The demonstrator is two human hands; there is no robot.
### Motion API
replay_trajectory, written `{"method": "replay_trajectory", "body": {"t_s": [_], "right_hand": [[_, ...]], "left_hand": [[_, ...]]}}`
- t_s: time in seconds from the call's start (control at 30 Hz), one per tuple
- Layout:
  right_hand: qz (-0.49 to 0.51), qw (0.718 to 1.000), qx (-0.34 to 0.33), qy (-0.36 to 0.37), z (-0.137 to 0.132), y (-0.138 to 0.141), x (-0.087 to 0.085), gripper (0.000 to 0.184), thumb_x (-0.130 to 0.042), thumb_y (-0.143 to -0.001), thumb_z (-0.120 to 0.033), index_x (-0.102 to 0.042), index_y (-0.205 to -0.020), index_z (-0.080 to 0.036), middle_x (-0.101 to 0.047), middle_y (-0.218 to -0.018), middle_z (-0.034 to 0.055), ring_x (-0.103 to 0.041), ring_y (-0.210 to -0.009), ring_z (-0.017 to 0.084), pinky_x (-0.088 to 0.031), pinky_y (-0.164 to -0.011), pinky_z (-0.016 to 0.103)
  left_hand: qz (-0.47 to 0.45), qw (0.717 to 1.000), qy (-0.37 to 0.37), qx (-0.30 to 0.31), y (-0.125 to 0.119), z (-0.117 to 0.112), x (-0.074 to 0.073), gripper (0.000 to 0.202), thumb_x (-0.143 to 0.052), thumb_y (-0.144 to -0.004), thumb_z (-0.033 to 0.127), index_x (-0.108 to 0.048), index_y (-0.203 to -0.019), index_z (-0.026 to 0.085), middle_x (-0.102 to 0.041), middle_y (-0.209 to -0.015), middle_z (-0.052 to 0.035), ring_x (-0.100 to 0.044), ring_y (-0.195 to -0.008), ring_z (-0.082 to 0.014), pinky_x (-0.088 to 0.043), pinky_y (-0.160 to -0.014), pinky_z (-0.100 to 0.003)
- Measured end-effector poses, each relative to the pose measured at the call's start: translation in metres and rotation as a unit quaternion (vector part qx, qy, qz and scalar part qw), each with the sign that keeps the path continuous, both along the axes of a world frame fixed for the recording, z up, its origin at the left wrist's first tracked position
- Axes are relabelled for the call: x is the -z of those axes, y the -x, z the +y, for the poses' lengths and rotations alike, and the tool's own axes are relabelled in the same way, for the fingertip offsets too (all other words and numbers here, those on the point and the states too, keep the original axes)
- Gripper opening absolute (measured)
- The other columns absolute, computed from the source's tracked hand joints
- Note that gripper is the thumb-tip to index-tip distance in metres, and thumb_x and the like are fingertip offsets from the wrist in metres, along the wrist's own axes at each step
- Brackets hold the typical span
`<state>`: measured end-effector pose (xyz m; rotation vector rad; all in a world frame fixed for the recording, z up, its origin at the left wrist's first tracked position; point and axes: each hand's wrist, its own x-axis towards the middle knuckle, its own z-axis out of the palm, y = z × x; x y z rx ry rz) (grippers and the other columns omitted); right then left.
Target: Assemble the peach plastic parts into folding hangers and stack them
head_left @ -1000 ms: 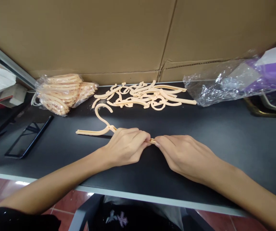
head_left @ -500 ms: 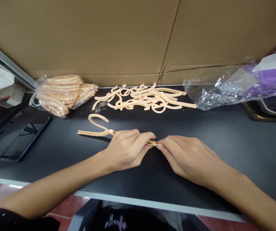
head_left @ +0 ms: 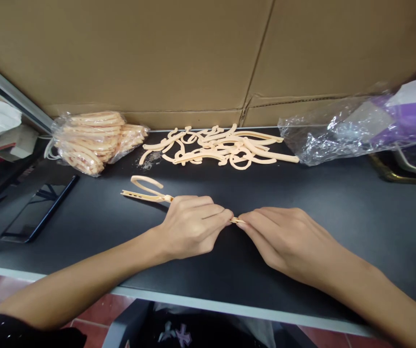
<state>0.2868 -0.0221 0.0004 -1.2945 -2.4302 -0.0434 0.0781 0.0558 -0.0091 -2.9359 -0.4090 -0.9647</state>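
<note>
Between my hands is a cream plastic folding hanger (head_left: 146, 195), its hook curling up to the left and one arm pointing left. My left hand (head_left: 195, 226) is closed around the hanger's body, thumb and fingers pinched near its right part. Fingertips of my right hand (head_left: 280, 237) pinch the far right end, and only a short stretch shows between the two hands. Most of the held part is hidden by my fingers. Beyond them lies a loose pile of cream hanger pieces (head_left: 215, 147), with hooks and arms mixed.
A clear bag of cream hanger parts (head_left: 92, 140) sits at the back left, with a dark phone (head_left: 39, 210) in front of it. Crumpled clear plastic with purple packaging (head_left: 338, 130) lies at the back right, near a gold-edged tray (head_left: 382, 176). Cardboard (head_left: 139, 58) walls the back.
My left fingers have slid right and closed over more of the joint, so the gap between my hands shows less. The hanger's hook and left arm have turned slightly.
</note>
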Motion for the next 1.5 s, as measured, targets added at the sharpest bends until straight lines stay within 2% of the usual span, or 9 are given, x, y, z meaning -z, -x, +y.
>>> {"method": "replay_trajectory", "body": {"t_s": [0.3,0.53,0.8,0.93,1.07,1.2,1.37,1.5], "right_hand": [[0.011,1.0,0.019,-0.008,0.004,0.0,-0.002,0.032,-0.042,-0.101,-0.02,-0.066,-0.081,-0.016,-0.064,-0.065,0.0024,-0.057,-0.055,0.015,-0.035,-0.057,0.031],[-0.015,0.998,0.037,-0.046,0.009,-0.001,-0.003,0.029,-0.044,-0.1,-0.021,-0.067,-0.084,-0.015,-0.062,-0.067,0.0034,-0.056,-0.064,0.018,-0.033,-0.058,0.031],[-0.022,0.996,0.054,-0.061,0.013,-0.004,0.002,0.021,-0.049,-0.1,-0.026,-0.067,-0.101,-0.016,-0.067,-0.073,0.0008,-0.063,-0.061,0.016,-0.036,-0.059,0.03],[-0.015,0.997,0.06,-0.049,0.014,-0.007,0.003,0.024,-0.048,-0.1,-0.028,-0.069,-0.101,-0.017,-0.066,-0.073,0.0009,-0.062,-0.063,0.016,-0.036,-0.059,0.031],[-0.005,0.997,0.077,-0.023,0.017,-0.018,0.005,0.027,-0.05,-0.099,-0.029,-0.072,-0.11,-0.017,-0.066,-0.078,0.0034,-0.061,-0.072,0.018,-0.04,-0.063,0.031],[-0.028,0.996,0.084,-0.001,0.023,-0.032,0.01,0.036,-0.048,-0.1,-0.035,-0.071,-0.122,-0.019,-0.06,-0.081,0.0061,-0.056,-0.075,0.02,-0.044,-0.07,0.034],[-0.053,0.993,0.102,0.027,0.028,-0.043,0.017,0.038,-0.045,-0.101,-0.036,-0.066,-0.132,-0.029,-0.056,-0.089,0.0076,-0.053,-0.078,0.02,-0.045,-0.074,0.037],[-0.031,0.993,0.103,0.054,0.029,-0.05,0.02,0.04,-0.041,-0.103,-0.035,-0.064,-0.134,-0.027,-0.055,-0.093,0.0082,-0.054,-0.081,0.02,-0.047,-0.078,0.038]], "left_hand": [[0.031,0.999,-0.015,-0.012,-0.002,0.002,-0.007,0.02,-0.055,-0.095,0.016,-0.071,-0.083,0.016,-0.071,-0.07,-0.001,-0.059,-0.06,-0.014,-0.046,-0.055,-0.028],[0.066,0.997,-0.019,-0.037,-0.002,0.001,-0.008,0.023,-0.049,-0.1,0.023,-0.069,-0.092,0.015,-0.069,-0.074,-0.0024,-0.062,-0.065,-0.0142,-0.045,-0.057,-0.028],[0.073,0.996,-0.021,-0.052,-0.002,0.005,-0.005,0.022,-0.048,-0.1,0.023,-0.068,-0.097,0.015,-0.068,-0.075,-0.0008,-0.063,-0.066,-0.0149,-0.042,-0.055,-0.028],[0.075,0.995,-0.007,-0.064,-0.001,0.006,-0.004,0.023,-0.048,-0.101,0.026,-0.069,-0.101,0.016,-0.07,-0.079,-0.0014,-0.063,-0.07,-0.0152,-0.043,-0.057,-0.028],[0.089,0.993,0.003,-0.081,0.001,0.008,-0.004,0.022,-0.05,-0.099,0.024,-0.07,-0.105,0.018,-0.072,-0.088,-0.0025,-0.064,-0.077,-0.0173,-0.043,-0.058,-0.029],[0.119,0.989,0.016,-0.081,0.002,0.011,-0.004,0.024,-0.048,-0.098,0.02,-0.07,-0.106,0.017,-0.071,-0.095,-0.0048,-0.063,-0.087,-0.0206,-0.049,-0.069,-0.033],[0.124,0.988,0.05,-0.074,0.002,0.014,-0.006,0.026,-0.046,-0.099,0.022,-0.069,-0.11,0.015,-0.07,-0.099,-0.0074,-0.062,-0.092,-0.0213,-0.052,-0.08,-0.036],[0.089,0.99,0.057,-0.094,0.022,0.018,-0.015,0.027,-0.05,-0.097,0.022,-0.066,-0.117,0.013,-0.067,-0.114,-0.0106,-0.06,-0.106,-0.0233,-0.051,-0.093,-0.04]]}}
